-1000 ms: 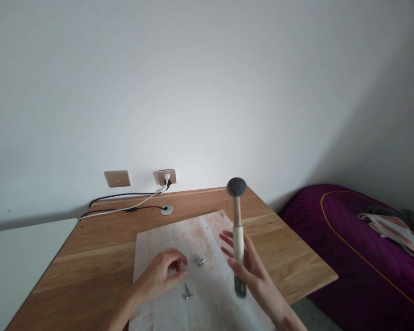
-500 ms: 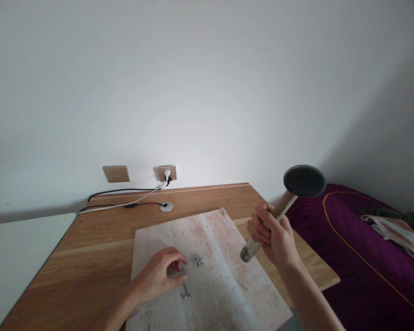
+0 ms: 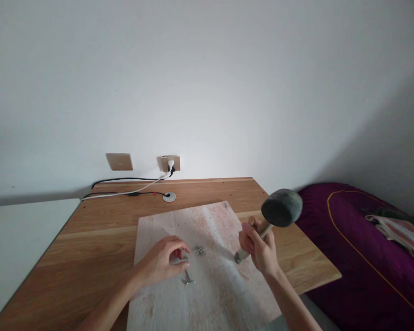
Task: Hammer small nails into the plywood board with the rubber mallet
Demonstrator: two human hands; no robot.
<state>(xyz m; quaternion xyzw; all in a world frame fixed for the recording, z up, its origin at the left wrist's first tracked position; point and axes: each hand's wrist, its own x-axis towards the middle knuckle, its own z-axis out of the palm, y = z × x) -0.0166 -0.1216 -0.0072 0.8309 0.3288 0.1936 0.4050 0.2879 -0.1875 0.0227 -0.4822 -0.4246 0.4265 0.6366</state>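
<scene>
My right hand (image 3: 258, 246) is wrapped round the wooden handle of a mallet (image 3: 282, 208) with a dark, rounded head. The mallet is tilted above the right part of a worn whitish board (image 3: 172, 308), its head up and to the right. My left hand (image 3: 165, 259) is low over the board with fingers curled, and a gap shows between thumb and forefinger. Just below the thumb tip is a metal nail (image 3: 189, 279); whether it stands or lies is unclear. A small pile of nails (image 3: 200, 250) lies to the right of the left fingertips.
The board rests on a wooden desk (image 3: 89, 248) against a white wall. Cables (image 3: 141, 187) run from a wall socket (image 3: 170, 163) along the desk's back, near a round grommet (image 3: 169, 197). A white panel (image 3: 24, 248) stands left; a purple cover (image 3: 352, 239) is right.
My right hand and the mallet have moved down and to the left, and the mallet head has turned. My left hand stays near the same nail. The view has tilted slightly.
</scene>
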